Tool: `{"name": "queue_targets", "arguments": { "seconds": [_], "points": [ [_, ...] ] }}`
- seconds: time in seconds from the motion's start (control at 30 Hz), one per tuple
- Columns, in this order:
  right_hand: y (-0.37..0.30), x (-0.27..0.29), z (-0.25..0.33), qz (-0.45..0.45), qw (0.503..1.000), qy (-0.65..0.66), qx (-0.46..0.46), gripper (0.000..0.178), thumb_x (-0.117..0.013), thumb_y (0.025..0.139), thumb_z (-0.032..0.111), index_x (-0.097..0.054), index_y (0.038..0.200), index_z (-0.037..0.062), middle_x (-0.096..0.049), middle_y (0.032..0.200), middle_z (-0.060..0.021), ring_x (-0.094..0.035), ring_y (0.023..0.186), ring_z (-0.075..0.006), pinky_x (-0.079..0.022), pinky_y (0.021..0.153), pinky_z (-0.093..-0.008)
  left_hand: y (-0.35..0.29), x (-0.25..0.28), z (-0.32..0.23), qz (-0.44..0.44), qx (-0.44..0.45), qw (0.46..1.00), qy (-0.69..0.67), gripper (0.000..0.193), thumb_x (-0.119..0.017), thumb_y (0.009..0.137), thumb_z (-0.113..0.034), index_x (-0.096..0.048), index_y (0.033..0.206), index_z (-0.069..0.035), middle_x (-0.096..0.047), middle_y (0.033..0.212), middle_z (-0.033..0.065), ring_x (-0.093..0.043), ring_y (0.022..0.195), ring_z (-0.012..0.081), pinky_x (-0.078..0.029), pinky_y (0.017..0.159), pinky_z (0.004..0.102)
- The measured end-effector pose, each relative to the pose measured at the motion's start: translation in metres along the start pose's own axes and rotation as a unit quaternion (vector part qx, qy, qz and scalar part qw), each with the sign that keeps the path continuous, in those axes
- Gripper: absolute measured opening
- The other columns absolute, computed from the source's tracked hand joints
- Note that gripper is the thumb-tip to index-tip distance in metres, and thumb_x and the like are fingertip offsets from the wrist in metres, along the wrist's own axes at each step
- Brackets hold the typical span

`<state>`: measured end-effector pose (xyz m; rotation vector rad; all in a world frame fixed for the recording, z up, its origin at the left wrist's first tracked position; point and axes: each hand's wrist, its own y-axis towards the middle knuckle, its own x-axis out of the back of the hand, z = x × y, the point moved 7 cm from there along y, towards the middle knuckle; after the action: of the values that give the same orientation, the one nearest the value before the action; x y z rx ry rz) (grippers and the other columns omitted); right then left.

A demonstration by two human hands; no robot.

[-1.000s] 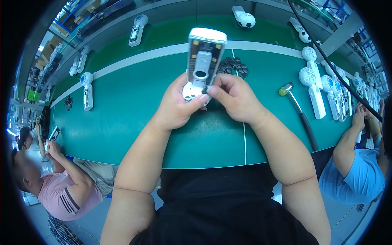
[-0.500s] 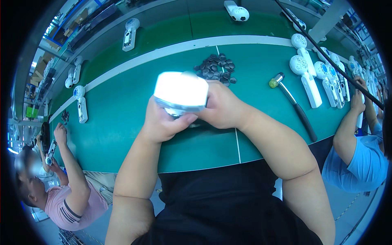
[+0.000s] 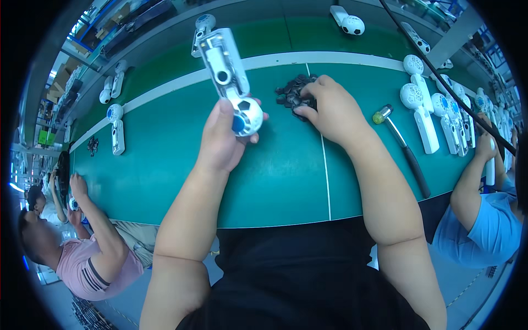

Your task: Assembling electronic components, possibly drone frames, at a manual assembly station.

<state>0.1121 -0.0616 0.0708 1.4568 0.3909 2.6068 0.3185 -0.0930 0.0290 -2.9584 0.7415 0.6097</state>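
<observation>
My left hand (image 3: 220,137) is closed round the round head of a white handheld fan (image 3: 228,69). The head has black football patches and a blue part. Its handle points away from me, raised over the table, with an open cavity showing inside. My right hand (image 3: 335,110) is at a pile of small black pieces (image 3: 291,91), thumb and fingers apart and touching the pile's right side. The tips of some fingers are hidden, and no piece can be made out between them.
A rubber-headed hammer (image 3: 401,146) lies right of my right hand on the green table (image 3: 275,187). Several white fans (image 3: 421,118) lie beyond it; another fan (image 3: 117,129) lies at left. Co-workers sit at left (image 3: 93,258) and right (image 3: 481,220). A black cable (image 3: 445,71) crosses the upper right.
My hands have parted from the fan they both held. The left has turned it so its handle points away and its inside shows. My right hand has moved to the black pieces.
</observation>
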Motion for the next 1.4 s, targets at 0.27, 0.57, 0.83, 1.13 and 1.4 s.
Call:
{"name": "queue_targets", "arguments": {
  "seconds": [0.27,0.57,0.83,1.13,1.4],
  "points": [
    [0.002,-0.004,0.012,0.073,0.997,0.002,-0.036,0.017,-0.074,0.093,0.016,-0.068,0.103,0.0030,-0.068,0.099,-0.0129,-0.067,0.086,-0.0258,-0.054,0.076,-0.0381,0.001,0.012,-0.003,-0.072,0.041,0.991,-0.101,0.066,-0.042,0.105,-0.065,-0.051,0.134,-0.007,-0.068,0.120,0.0138,-0.071,0.103,0.0266,-0.053,0.061,0.0294],
    [-0.013,-0.016,0.042,0.029,0.905,0.422,-0.043,0.015,-0.079,0.089,0.010,-0.068,0.097,0.0026,-0.070,0.090,-0.0109,-0.066,0.074,-0.0185,-0.054,0.070,-0.0279,-0.004,0.009,-0.011,-0.056,0.037,0.992,-0.111,0.063,-0.044,0.105,-0.063,-0.052,0.135,-0.007,-0.068,0.118,0.0122,-0.071,0.105,0.0254,-0.054,0.063,0.0291],
    [-0.035,0.031,0.083,-0.221,0.902,0.150,0.339,0.026,-0.086,0.073,0.002,-0.071,0.093,0.0088,-0.070,0.100,-0.0089,-0.067,0.087,-0.0242,-0.053,0.072,-0.0309,-0.005,0.007,-0.014,-0.032,0.029,0.991,-0.126,0.058,-0.046,0.107,-0.058,-0.051,0.135,-0.007,-0.068,0.118,0.0108,-0.071,0.106,0.0241,-0.056,0.065,0.0300],
    [-0.044,0.035,0.094,-0.246,0.885,0.102,0.383,0.027,-0.086,0.068,-0.001,-0.071,0.088,0.0106,-0.071,0.104,-0.0079,-0.065,0.089,-0.0267,-0.052,0.074,-0.0379,-0.008,0.009,-0.016,-0.020,0.027,0.992,-0.125,0.057,-0.046,0.108,-0.056,-0.050,0.136,-0.007,-0.067,0.121,0.0124,-0.070,0.108,0.0255,-0.056,0.066,0.0303],
    [-0.026,0.021,0.097,-0.191,0.919,0.151,0.310,0.019,-0.081,0.073,0.003,-0.071,0.089,0.0070,-0.069,0.093,-0.0070,-0.065,0.083,-0.0290,-0.054,0.072,-0.0352,-0.009,0.010,-0.022,-0.004,0.028,0.993,-0.118,0.051,-0.053,0.107,-0.048,-0.050,0.136,-0.006,-0.067,0.122,0.0117,-0.070,0.109,0.0244,-0.058,0.069,0.0314]
  ]
}}
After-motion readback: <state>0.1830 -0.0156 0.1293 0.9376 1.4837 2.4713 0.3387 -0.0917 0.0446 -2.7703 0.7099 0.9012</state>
